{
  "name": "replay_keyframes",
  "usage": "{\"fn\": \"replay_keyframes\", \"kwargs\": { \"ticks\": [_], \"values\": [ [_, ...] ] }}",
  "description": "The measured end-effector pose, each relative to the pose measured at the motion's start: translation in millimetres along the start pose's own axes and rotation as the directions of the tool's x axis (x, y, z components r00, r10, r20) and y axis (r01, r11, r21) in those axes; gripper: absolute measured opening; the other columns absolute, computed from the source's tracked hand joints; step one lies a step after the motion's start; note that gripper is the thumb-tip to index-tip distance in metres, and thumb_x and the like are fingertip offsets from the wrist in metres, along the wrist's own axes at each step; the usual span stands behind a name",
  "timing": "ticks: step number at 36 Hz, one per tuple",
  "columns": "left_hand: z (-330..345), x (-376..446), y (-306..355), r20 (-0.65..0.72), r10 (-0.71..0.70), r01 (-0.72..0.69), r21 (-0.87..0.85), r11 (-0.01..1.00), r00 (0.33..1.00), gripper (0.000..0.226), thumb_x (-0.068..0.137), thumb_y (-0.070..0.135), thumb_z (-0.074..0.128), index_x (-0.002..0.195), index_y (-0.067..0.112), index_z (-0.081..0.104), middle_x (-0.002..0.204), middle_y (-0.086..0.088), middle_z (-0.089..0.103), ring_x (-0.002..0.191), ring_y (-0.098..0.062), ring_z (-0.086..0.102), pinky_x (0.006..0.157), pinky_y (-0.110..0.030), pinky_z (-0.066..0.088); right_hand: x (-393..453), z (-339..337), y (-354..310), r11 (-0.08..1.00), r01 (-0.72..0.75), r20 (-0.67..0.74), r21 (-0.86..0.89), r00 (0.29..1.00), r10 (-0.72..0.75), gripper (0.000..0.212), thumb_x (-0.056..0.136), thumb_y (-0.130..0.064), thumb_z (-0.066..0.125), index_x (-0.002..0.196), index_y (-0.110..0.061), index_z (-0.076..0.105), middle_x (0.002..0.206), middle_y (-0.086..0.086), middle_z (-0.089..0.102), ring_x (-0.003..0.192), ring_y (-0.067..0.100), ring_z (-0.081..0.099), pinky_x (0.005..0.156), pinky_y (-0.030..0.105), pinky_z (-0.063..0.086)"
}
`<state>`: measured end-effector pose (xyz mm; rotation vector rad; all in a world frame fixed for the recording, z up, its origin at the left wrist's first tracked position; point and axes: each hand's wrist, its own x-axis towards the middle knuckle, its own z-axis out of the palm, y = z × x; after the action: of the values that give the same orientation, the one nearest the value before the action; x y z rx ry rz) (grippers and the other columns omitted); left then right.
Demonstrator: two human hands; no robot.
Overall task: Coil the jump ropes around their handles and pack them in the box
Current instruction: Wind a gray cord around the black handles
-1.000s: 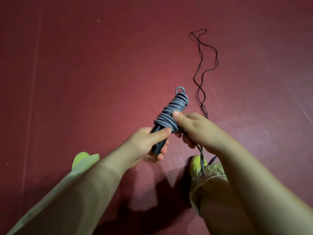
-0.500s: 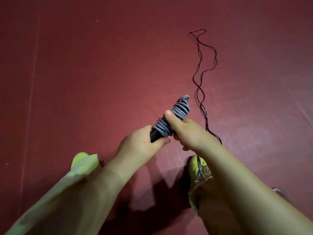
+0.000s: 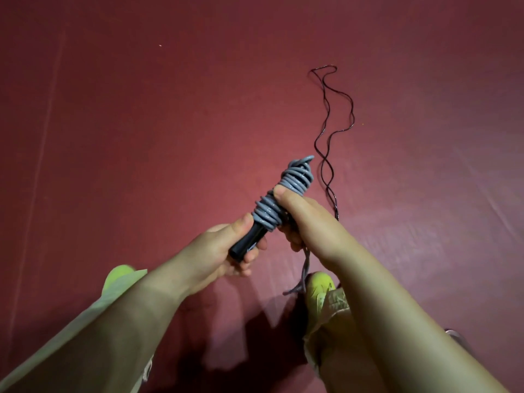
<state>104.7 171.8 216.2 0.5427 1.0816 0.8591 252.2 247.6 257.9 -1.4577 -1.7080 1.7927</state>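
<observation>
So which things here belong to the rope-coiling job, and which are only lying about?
Belong to the job:
- grey rope, coiled on the black handle
- left hand, right hand
- thin black rope, uncoiled on the floor

Just there:
- red floor mat
- yellow-green shoes

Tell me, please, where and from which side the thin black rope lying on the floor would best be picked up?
Probably at the near end of the black rope, where its two strands run close together beside the right hand. Come straight down from above and pinch both strands: it lies flat on the red floor, and its handles are not visible.
</observation>
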Motion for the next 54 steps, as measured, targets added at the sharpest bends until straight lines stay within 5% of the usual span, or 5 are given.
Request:
{"fn": "replay_keyframes", "kwargs": {
  "ticks": [11,16,31,48,54],
  "values": [
    [-0.4,15.1,-5.4,-0.252,0.073,-0.004,0.261,0.965,0.965,0.053,0.059,0.064,0.072,0.076,0.016,0.058,0.056,0.009,0.047,0.055,-0.010,0.041,0.059,-0.026,0.040,1.5,-12.4,8.3,0.960,-0.116,-0.050,-0.256,0.993,0.106,0.055,0.094,-0.058,0.039,0.073,-0.011,0.059,0.053,-0.002,0.046,0.043,0.014,0.036,0.043,0.023,0.029],
    [-16.1,16.8,-8.6,-0.356,0.398,0.015,0.761,0.649,0.846,0.048,0.065,0.051,0.078,0.076,0.011,0.054,0.061,0.007,0.045,0.056,-0.012,0.039,0.056,-0.033,0.033,1.3,-12.3,10.0,0.902,-0.110,-0.114,-0.417,0.991,0.068,0.057,0.096,-0.056,0.039,0.063,-0.014,0.058,0.055,0.001,0.050,0.046,0.010,0.043,0.049,0.024,0.031],
    [-7.7,6.4,-4.2,-0.394,0.432,0.113,0.831,0.544,0.811,0.055,0.061,0.059,0.072,0.069,0.014,0.043,0.066,0.003,0.046,0.060,-0.018,0.042,0.055,-0.036,0.031,2.9,6.6,8.8,0.908,-0.071,-0.244,-0.413,0.969,-0.036,0.068,0.093,-0.058,0.043,0.083,0.007,0.058,0.063,0.005,0.041,0.057,0.020,0.038,0.056,0.033,0.030],
    [-5.5,-1.6,1.6,-0.190,0.279,-0.046,0.747,0.663,0.941,0.026,0.073,0.042,0.071,0.095,0.042,0.058,0.079,0.015,0.066,0.071,-0.003,0.061,0.070,-0.025,0.048,-1.8,7.7,13.6,0.890,0.122,-0.194,-0.439,0.954,-0.227,0.050,0.088,-0.052,0.056,0.059,-0.014,0.043,0.051,-0.006,0.032,0.050,0.013,0.031,0.052,0.032,0.026],
    [6.5,-11.3,17.2,0.064,-0.060,0.058,0.039,0.998,0.996,0.055,0.082,0.058,0.051,0.097,0.007,0.063,0.072,-0.007,0.069,0.065,-0.019,0.067,0.062,-0.030,0.054,-0.7,0.3,10.5,0.947,0.241,-0.137,-0.211,0.952,-0.273,0.048,0.093,-0.042,0.057,0.070,0.000,0.059,0.056,-0.011,0.048,0.053,0.003,0.040,0.053,0.024,0.032]
  ]
}}
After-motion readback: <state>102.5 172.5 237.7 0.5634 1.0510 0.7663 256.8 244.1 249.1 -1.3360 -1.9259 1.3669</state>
